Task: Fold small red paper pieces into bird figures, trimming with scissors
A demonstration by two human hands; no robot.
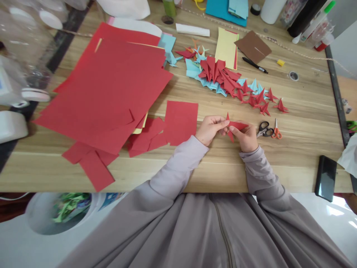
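Note:
Both hands meet over the wooden table (301,156) on a small folded red paper piece (236,125). My left hand (209,129) pinches its left end with fingers closed. My right hand (245,137) grips its right and lower part, fingers curled round it. A red paper square (180,122) lies flat just left of my left hand. Small scissors (269,130) lie right of my right hand.
A stack of large red sheets (111,89) covers the left of the table, with red offcuts (92,163) near the front edge. Several folded red and blue paper figures (231,83) lie beyond the hands. A black phone (325,178) rests at the front right; a pen (254,64) lies farther back.

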